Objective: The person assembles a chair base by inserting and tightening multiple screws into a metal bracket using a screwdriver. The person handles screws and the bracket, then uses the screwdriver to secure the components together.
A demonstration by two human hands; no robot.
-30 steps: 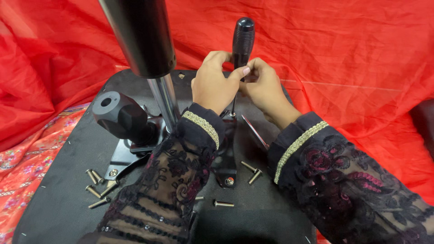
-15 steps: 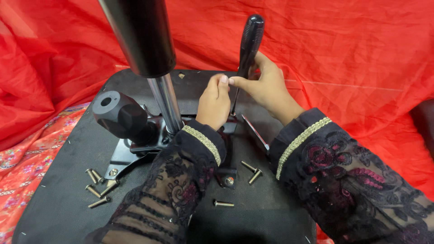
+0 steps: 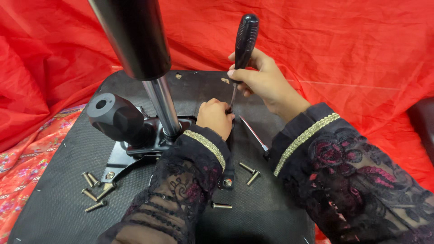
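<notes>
Red cloth drapes the background behind a black seat base [image 3: 58, 199] lying underside up, with loose screws [image 3: 92, 192] scattered on it. Your right hand [image 3: 264, 81] closes its grip around the screwdriver [image 3: 244, 43], shaft near-vertical and tip pointing down. Directly beneath, your left hand [image 3: 216, 118], the nearer one, pinches at the tip by the metal bracket [image 3: 135, 149].

Plastic, steel and cloth on an upturned chair seat

The screwdriver [image 3: 244, 43] has a glossy black plastic handle and a thin bright metal shaft. The gas cylinder [image 3: 135, 40] is smooth satin black above a polished chrome rod. The seat underside [image 3: 58, 180] is matt black fabric; the bolts [image 3: 92, 192] are dull brassy metal; the red cloth [image 3: 339, 45] is crinkled and faintly shiny.
</notes>
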